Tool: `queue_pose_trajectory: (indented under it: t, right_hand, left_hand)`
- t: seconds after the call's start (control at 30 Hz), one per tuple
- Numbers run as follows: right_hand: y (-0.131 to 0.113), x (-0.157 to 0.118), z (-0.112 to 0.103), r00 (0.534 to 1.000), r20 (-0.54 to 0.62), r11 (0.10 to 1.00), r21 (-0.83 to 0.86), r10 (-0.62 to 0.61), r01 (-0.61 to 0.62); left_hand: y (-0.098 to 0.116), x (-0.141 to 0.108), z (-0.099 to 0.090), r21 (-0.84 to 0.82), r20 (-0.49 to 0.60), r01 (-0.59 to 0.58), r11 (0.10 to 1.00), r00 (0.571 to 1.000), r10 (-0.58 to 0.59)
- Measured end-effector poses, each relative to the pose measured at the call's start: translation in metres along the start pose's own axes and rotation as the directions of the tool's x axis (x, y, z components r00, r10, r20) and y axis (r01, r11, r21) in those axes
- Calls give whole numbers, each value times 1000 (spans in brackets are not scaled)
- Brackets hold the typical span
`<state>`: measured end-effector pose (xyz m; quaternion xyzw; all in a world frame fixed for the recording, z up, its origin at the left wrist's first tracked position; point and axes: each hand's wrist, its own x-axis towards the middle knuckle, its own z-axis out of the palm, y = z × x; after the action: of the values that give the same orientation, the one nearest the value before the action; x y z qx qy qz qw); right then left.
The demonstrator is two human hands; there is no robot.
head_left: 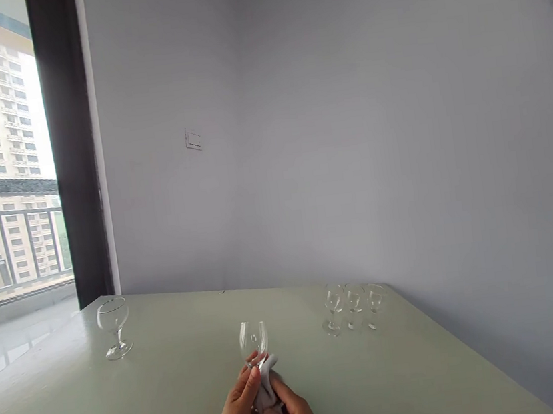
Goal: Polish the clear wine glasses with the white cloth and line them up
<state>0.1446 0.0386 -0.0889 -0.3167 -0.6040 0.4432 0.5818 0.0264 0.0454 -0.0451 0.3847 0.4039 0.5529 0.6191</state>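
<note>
A clear stemmed glass [253, 336] is held upright over the near middle of the table, its bowl pointing away from me. My left hand [240, 399] is closed around the lower bowl and stem from the left. On the right, my right hand [294, 413] grips a grey cloth [266, 391], which is bunched against the stem. The cloth and fingers hide most of the stem, and part of the base shows below them.
One stemmed glass [114, 327] stands at the table's far left. Three more glasses [333, 307] stand in a group at the back right. The pale green table [174, 360] meets grey walls behind, with a window on the left.
</note>
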Motion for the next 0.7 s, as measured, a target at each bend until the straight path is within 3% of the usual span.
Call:
queue_pose_trajectory:
  t: [0.13, 0.23, 0.3, 0.37, 0.43, 0.5, 0.57, 0.7]
  right_hand:
    - [8, -8, -4, 990, -93, 926, -373, -104, 62]
    - [2, -8, -2, 973, 50, 836, -503, -227, 220]
    - [-7, -6, 0, 969, 109, 830, -501, -220, 245]
    - [-18, -2, -1, 984, 56, 870, -461, -167, 174]
    - [-27, 0, -3, 986, -20, 907, -396, -163, 142]
    - [-33, 0, -4, 975, -19, 910, -362, -223, 201]
    - [-35, -3, -3, 962, 75, 876, -399, -264, 272]
    - [-27, -9, 0, 965, 159, 848, -463, -206, 258]
  left_hand:
    - [-7, 2, 2, -86, 37, 90, 992, 996, -87]
    - [-8, 2, 6, -228, 108, 192, 954, 979, -171]
    - [-5, 1, 8, -248, 65, 202, 947, 979, -191]
    - [1, 0, 7, -215, -31, 177, 960, 982, -188]
    - [7, -1, 4, -191, -54, 156, 969, 984, -169]
    - [11, -3, 1, -193, 36, 150, 970, 989, -146]
    - [11, -3, -1, -204, 121, 163, 965, 983, -140]
    - [5, -3, 1, -256, 201, 287, 923, 950, -240]
